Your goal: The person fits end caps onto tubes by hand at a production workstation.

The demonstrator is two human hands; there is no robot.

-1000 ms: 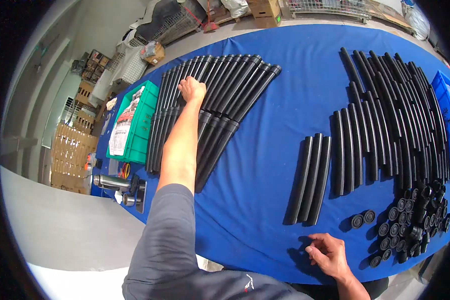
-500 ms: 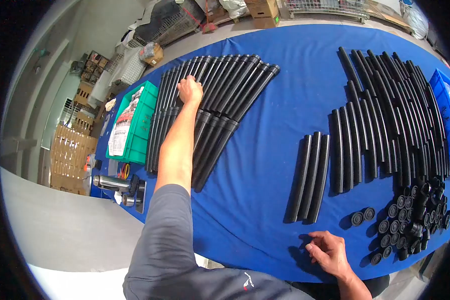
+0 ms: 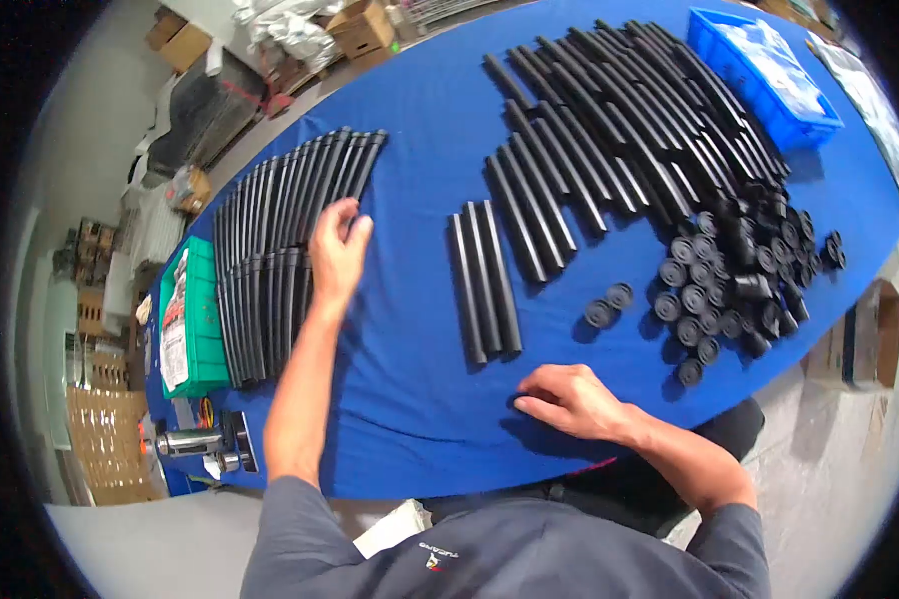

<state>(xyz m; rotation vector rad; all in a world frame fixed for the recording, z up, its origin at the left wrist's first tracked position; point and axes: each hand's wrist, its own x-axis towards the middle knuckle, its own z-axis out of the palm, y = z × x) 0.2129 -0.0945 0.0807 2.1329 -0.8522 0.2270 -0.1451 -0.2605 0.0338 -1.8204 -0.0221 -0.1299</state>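
My left hand [image 3: 340,252] is over the right edge of the assembled black tubes with collars [image 3: 270,200], its thumb and fingers apart and nothing between them. Those tubes lie side by side in two rows on the left. Low over the cloth, my right hand [image 3: 572,401] has loosely bent fingers, a gap between thumb and forefinger, and no object visible in it. Beyond it lie three plain black tubes [image 3: 485,285] set apart from the rest. Two round black caps [image 3: 607,305] sit to their right, near a pile of similar caps [image 3: 704,290].
Many more plain black tubes [image 3: 609,120] cover the far right of the blue cloth [image 3: 410,399]. A blue bin [image 3: 759,80] with clear bags stands behind them. At the left are a green crate [image 3: 205,329] holding printed paper and a metal flask [image 3: 192,442].
The view has swung to the right. My left hand has drawn back from the middle of the collared tubes to their right edge. My right hand is still near the front edge.
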